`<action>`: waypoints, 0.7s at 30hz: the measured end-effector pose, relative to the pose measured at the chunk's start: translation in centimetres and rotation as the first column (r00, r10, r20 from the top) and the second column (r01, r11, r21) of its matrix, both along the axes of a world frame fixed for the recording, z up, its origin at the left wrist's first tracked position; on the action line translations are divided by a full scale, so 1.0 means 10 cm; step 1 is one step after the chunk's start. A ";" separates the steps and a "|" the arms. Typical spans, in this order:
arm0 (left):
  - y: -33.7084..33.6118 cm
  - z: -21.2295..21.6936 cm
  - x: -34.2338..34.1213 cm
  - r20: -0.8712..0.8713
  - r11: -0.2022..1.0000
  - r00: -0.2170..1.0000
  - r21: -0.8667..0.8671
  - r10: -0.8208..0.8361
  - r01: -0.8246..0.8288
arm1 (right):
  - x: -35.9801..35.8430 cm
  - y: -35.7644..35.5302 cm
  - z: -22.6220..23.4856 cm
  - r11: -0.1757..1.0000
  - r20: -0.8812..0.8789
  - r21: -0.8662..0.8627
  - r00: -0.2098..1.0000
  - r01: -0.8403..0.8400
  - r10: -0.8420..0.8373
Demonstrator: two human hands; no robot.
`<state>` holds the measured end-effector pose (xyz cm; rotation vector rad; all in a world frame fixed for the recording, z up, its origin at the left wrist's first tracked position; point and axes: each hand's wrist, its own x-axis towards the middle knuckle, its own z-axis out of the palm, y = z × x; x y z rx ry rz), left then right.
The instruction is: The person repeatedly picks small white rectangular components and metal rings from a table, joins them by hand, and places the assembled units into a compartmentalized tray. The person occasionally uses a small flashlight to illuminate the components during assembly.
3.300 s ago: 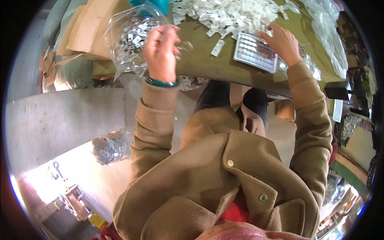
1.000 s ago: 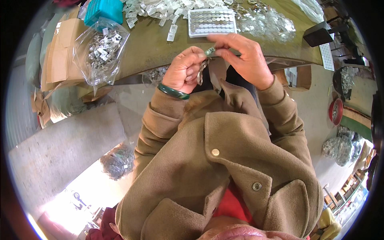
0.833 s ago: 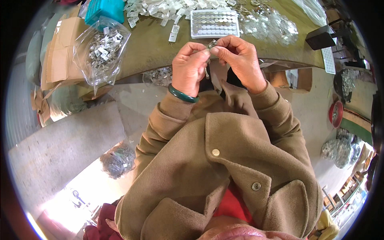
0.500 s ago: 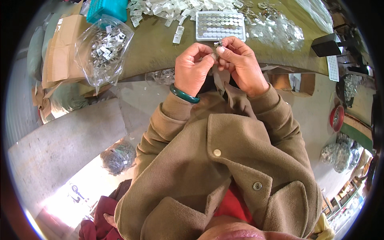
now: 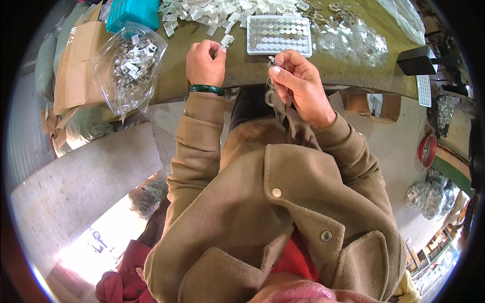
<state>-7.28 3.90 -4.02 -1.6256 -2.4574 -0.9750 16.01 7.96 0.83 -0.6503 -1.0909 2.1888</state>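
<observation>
My left hand, wearing a dark green bangle, reaches to the table with its thumb and finger pinched at a small clear-white plastic piece. Over the table's near edge, my right hand pinches a small metal chain piece between thumb and forefinger. Thin links and what looks like a ring hang below it. Just beyond the right hand lies a white tray with rows of small round silvery discs. A heap of similar clear-white plastic pieces spreads along the far side.
Left on the table are a clear bag of small parts and a teal plastic basket, beside a cardboard box. A pile of clear flat pieces lies right of the tray. Further right stands a black block-like object.
My left hand has parted from the right and moved left and away to a loose plastic piece. My right hand stays near its place, the metal piece now hanging from its fingers.
</observation>
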 end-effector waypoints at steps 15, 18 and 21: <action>-0.69 0.69 0.31 0.954 0.926 0.254 0.057 -0.161 0.373 | -0.11 -0.10 0.13 0.912 0.159 0.399 0.987 -0.096 0.034; -0.67 0.60 0.48 0.980 0.948 -0.098 0.192 -0.172 0.255 | -0.12 -0.18 0.08 0.832 0.256 0.548 0.964 -0.087 -0.068; -0.68 0.50 0.65 0.909 0.951 -0.332 0.295 -0.252 0.086 | -0.08 -0.19 0.04 0.885 0.236 0.464 0.968 -0.033 -0.088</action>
